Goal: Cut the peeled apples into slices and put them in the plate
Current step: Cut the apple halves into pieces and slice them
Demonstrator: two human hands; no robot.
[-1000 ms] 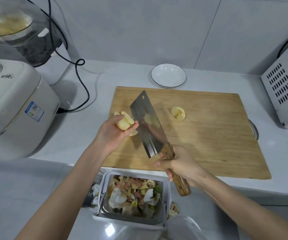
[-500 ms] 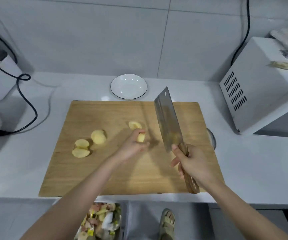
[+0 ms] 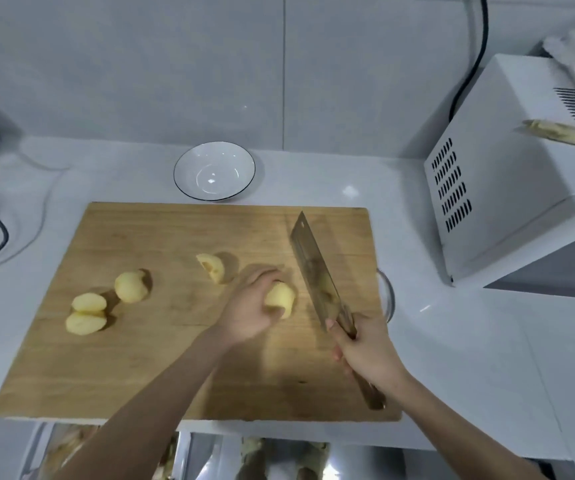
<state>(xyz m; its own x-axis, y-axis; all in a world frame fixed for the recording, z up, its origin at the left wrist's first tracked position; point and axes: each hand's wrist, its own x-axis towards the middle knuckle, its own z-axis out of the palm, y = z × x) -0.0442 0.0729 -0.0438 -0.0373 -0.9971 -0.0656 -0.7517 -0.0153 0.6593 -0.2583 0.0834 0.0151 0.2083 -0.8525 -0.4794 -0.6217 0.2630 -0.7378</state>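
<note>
- Left grip (image 3: 248, 310): fingers curled round one peeled apple piece (image 3: 280, 299), held on the cutting board (image 3: 140, 375)
- Right grip (image 3: 365, 351): wrapped round the cleaver (image 3: 317, 271) handle; blade just right of the left grip
- Apple half (image 3: 215, 268): just beyond the left grip
- Three apple pieces (image 3: 130, 285): well left of it
- Plate (image 3: 192, 161): on the tabletop (image 3: 452, 341), beyond both grips

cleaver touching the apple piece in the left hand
Apart. The head view shows bare cutting board between the cleaver and the apple piece the left hand holds.
</note>
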